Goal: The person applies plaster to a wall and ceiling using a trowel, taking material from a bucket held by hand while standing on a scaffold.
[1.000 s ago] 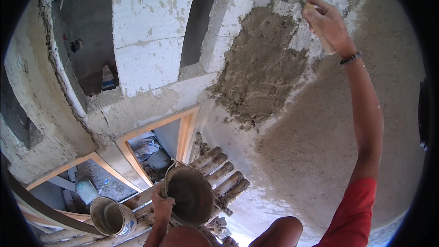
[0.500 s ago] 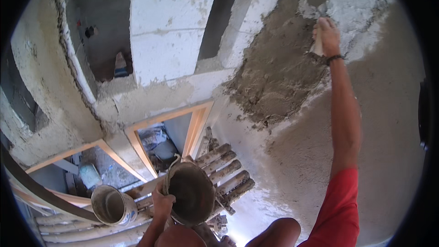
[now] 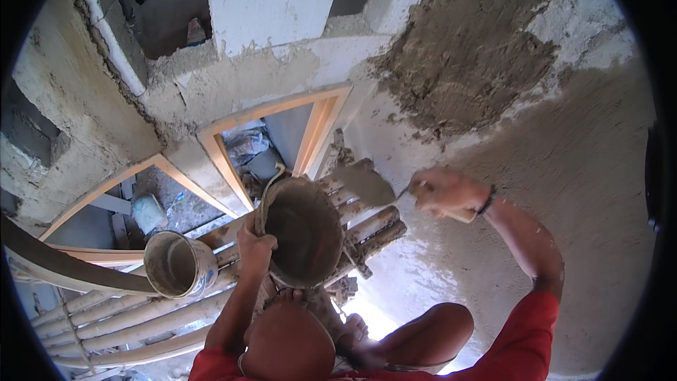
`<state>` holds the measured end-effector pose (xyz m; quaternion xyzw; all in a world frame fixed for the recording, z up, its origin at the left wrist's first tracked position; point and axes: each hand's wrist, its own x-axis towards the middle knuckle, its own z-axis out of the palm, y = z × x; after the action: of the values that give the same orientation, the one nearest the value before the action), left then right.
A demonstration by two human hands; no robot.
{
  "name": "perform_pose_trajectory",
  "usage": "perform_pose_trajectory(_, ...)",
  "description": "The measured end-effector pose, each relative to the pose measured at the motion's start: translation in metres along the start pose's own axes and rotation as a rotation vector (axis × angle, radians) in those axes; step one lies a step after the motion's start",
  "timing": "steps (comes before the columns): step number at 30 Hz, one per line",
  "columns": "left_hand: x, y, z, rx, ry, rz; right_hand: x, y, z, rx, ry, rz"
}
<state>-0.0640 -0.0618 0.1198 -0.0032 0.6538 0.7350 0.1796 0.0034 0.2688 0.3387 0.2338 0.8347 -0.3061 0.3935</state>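
Observation:
My left hand [image 3: 255, 248] grips the rim of a dark mortar-stained bucket [image 3: 321, 215], its fingers wrapped round the left edge. The bucket is tilted with its mouth toward me, and its inside looks dark with wet residue. My right hand [image 3: 450, 194] is closed round the wooden handle of a trowel [image 3: 365, 182]. The grey-coated blade points left, just beyond the bucket's right rim and apart from the wall. Above it, a rough patch of wet mortar [image 3: 479, 56] covers part of the wall.
A second, whitish bucket [image 3: 206, 261] stands on the pole scaffold [image 3: 141, 317] at left. Wooden frames [image 3: 331, 120] surround openings beyond the scaffold, with rubble and bags [image 3: 250, 144] below. Smoother grey plaster [image 3: 599, 169] covers the right wall. My bent knee [image 3: 451, 328] is at lower right.
My right hand has come down from the upper wall with the trowel, to beside the bucket. The mortar patch where the trowel was looks wider. The view has shifted; my left hand keeps its hold.

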Motion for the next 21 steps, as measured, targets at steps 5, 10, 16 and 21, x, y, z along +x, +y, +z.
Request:
perform_pose_trajectory(5,0.006,-0.002,0.002,-0.09,-0.04,0.0,0.032,0.015,0.024,0.009,0.1,-0.16)
perform_pose_trajectory(10,0.001,0.001,0.003,-0.065,-0.01,0.017,0.065,0.019,-0.051,0.243,0.555,-0.142)
perform_pose_trajectory(16,-0.008,-0.007,-0.002,0.016,-0.008,0.018,0.159,0.04,-0.13,0.223,0.746,-0.091)
perform_pose_trajectory(21,-0.016,-0.02,-0.016,0.037,0.015,-0.037,0.206,0.055,-0.172,0.292,0.869,-0.1)
